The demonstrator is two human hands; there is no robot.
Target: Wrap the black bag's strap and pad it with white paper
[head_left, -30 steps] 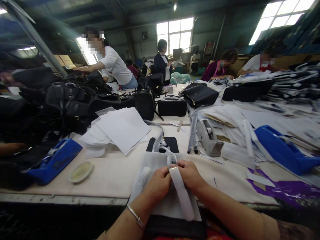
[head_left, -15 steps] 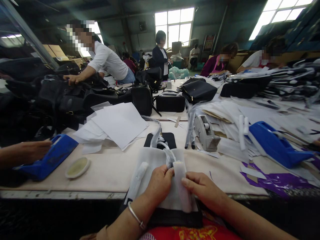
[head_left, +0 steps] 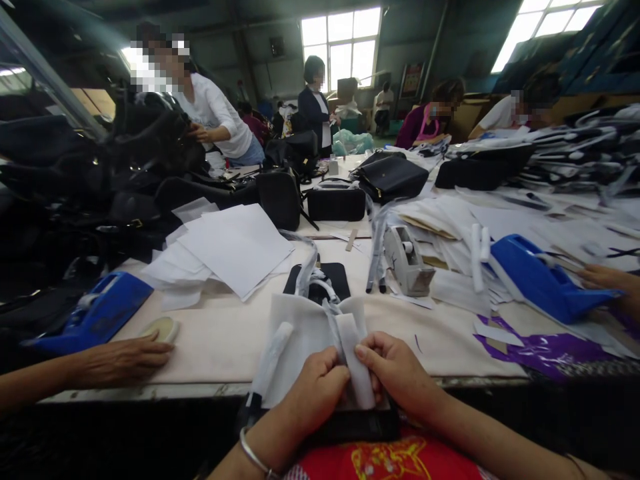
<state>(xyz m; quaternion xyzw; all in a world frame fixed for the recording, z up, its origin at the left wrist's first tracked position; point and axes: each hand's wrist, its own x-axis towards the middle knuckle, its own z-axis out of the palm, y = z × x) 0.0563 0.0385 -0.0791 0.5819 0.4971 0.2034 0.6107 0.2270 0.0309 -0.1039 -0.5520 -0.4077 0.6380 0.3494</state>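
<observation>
A black bag (head_left: 360, 425) lies at the table's front edge, close to my lap, with a white foam sheet (head_left: 287, 333) over it. A narrow white foam strip (head_left: 353, 343) runs along a plastic-covered bag strap (head_left: 331, 321). Against the strip's left edge, the fingers of my left hand (head_left: 317, 383) are curled closed; their tips are partly hidden. My right hand (head_left: 400, 370) pinches the strip's right edge between thumb and fingers. To the left, another strap wrapped in white (head_left: 275, 357) rests on the sheet.
Beyond the bag stand a grey tape dispenser (head_left: 405, 263) and white sheets (head_left: 240, 250). Blue tape dispensers sit left (head_left: 100, 310) and right (head_left: 547, 277). A co-worker's hand (head_left: 125, 360) touches a tape roll (head_left: 163, 328) at left. Black bags (head_left: 335, 203) and several people are farther back.
My left hand has moved down along the foam strip, which now leans more to the left at the top. A co-worker's hand at left went from the blue dispenser to the tape roll.
</observation>
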